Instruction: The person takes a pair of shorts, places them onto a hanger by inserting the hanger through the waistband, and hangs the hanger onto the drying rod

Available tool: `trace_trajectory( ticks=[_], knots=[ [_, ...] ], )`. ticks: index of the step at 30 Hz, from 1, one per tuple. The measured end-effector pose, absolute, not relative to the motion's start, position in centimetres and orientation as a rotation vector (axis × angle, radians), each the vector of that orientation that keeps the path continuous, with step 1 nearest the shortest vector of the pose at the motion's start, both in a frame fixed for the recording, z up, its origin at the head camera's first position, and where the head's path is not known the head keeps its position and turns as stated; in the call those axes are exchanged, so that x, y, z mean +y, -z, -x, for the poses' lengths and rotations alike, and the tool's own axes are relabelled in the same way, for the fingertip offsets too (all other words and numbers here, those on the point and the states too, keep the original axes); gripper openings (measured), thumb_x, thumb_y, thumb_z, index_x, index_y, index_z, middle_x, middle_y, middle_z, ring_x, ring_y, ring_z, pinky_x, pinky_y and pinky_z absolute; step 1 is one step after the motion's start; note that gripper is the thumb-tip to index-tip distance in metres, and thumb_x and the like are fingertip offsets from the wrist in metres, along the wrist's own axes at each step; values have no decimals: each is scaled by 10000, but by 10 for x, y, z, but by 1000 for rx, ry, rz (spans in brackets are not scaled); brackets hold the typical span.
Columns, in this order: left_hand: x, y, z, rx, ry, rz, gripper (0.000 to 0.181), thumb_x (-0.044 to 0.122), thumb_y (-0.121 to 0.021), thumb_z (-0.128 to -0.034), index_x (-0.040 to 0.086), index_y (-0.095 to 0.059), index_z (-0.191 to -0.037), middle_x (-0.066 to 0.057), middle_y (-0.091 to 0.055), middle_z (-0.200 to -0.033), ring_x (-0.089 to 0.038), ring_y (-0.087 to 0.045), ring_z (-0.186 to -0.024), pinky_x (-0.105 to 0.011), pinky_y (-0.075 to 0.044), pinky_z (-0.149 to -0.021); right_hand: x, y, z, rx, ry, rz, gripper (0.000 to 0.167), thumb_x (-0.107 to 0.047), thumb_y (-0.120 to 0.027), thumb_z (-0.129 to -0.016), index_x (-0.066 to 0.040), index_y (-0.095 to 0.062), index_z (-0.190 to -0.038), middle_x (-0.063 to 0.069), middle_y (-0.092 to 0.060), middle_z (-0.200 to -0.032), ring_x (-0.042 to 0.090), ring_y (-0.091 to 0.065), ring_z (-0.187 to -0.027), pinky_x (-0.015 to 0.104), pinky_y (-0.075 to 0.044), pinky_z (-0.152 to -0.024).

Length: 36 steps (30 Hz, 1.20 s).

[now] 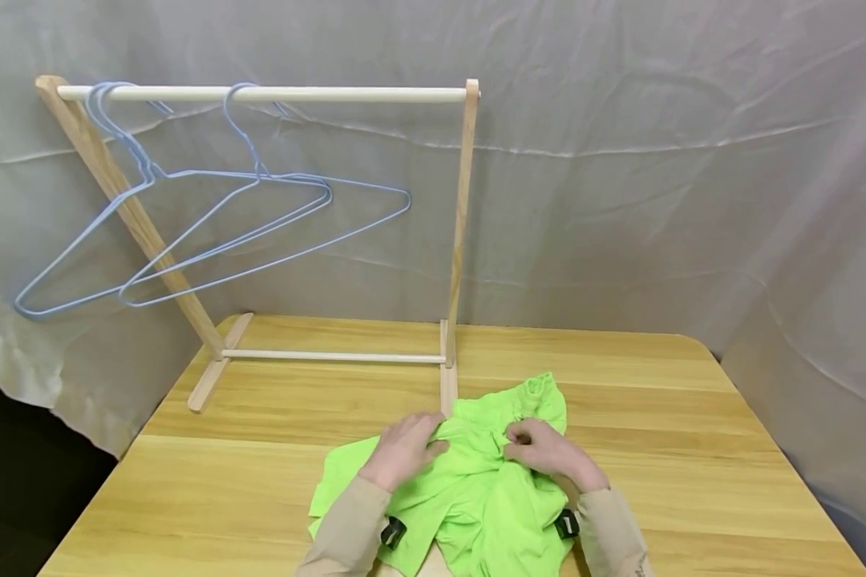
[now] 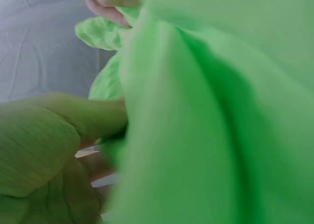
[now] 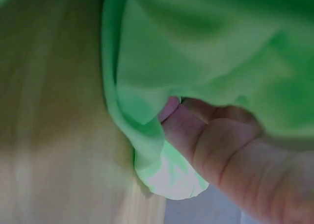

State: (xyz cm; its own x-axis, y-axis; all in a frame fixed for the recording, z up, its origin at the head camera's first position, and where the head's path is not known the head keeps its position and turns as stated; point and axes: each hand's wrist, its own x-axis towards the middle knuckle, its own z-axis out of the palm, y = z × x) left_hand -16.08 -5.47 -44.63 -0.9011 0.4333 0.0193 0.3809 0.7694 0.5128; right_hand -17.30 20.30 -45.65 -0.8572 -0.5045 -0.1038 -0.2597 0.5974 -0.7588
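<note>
Bright green shorts (image 1: 469, 481) with a gathered elastic waistband (image 1: 505, 405) lie bunched near the front of the table. My left hand (image 1: 404, 449) grips the cloth left of the waistband; in the left wrist view its thumb (image 2: 98, 117) lies over a fold and the fingers go behind it. On the other side my right hand (image 1: 548, 449) pinches the fabric just below the waistband. The right wrist view shows the thumb (image 3: 235, 160) against the green cloth (image 3: 171, 52), with the other fingertips partly hidden by folds.
Behind the shorts stands a wooden rack (image 1: 462, 224) with a white top rail (image 1: 375, 94). Several blue wire hangers (image 1: 260, 172) hang toward its left. One rack foot (image 1: 448, 389) reaches close to the waistband. A grey curtain (image 1: 621, 200) backs the wooden table (image 1: 664, 417).
</note>
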Motion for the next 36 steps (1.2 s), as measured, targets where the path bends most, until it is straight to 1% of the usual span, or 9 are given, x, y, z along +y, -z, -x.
trace_trajectory(
  ticks=[3,8,12,17,27,30,32,34,36],
  knots=[
    [-56,453,166,2895,-859,-693,126,113,-636,-975,63,-666,-1086,-114,-743,-1011,-271,-707,-911,-392,-592,-754,205,459,173,2489,1239,583,310,0,-539,-886,-45,-305,-687,-54,-232,-633,60,-261,-578,218,-278,-635],
    [-57,457,174,2966,-1069,-638,204,77,-502,-1037,27,-609,-1203,-151,-723,-962,-253,-699,-845,-361,-594,-750,212,455,173,2554,1439,530,301,100,-506,-835,-27,-278,-683,-49,-233,-633,42,-255,-570,218,-266,-633],
    [-61,449,176,3009,-1438,-566,190,56,-448,-1050,37,-572,-1192,-29,-532,-650,-53,-447,-526,-193,-412,-470,218,449,173,2681,1678,532,319,183,-483,-747,-23,-255,-663,-21,-194,-608,10,-243,-569,203,-239,-603],
    [-76,436,178,3129,-1855,-506,199,25,-419,-1055,-16,-564,-1185,-24,-454,-596,3,-350,-483,-186,-371,-431,227,445,175,2871,1863,514,306,250,-451,-647,-1,-277,-641,48,-201,-593,-6,-256,-578,193,-220,-591],
    [-115,434,177,2982,-924,-112,474,155,-411,-1020,66,-469,-1481,34,-357,-530,-96,-265,-448,-232,-259,-439,247,449,171,2798,1108,288,153,69,-490,-819,-71,-543,-850,-7,-412,-720,115,-364,-649,243,-296,-626],
    [-116,436,176,2885,-840,-64,559,170,-432,-1006,120,-352,-1558,-111,-687,-859,-200,-535,-592,-354,-466,-574,248,449,169,2741,1116,277,57,-16,-528,-900,-63,-560,-895,20,-477,-789,141,-416,-732,264,-332,-679],
    [-115,437,176,2852,-859,-49,590,189,-433,-1007,163,-303,-1583,-192,-666,-1252,-339,-666,-919,-541,-525,-796,247,447,169,2739,1152,229,25,-87,-560,-932,-66,-548,-925,40,-512,-863,163,-439,-796,282,-349,-708],
    [-114,436,175,2837,-891,-50,573,221,-430,-1015,177,-325,-1576,-219,-489,-1509,-467,-560,-1244,-718,-416,-968,246,446,169,2765,1180,180,94,-146,-583,-951,-68,-532,-942,51,-515,-906,172,-443,-831,280,-354,-722],
    [-113,437,176,2830,-916,-38,520,308,-419,-1035,173,-405,-1537,-222,-479,-1512,-507,-469,-1349,-775,-340,-1026,244,446,171,2800,1192,149,152,-207,-588,-980,-70,-523,-974,60,-513,-937,171,-448,-843,267,-365,-721]
  ],
)
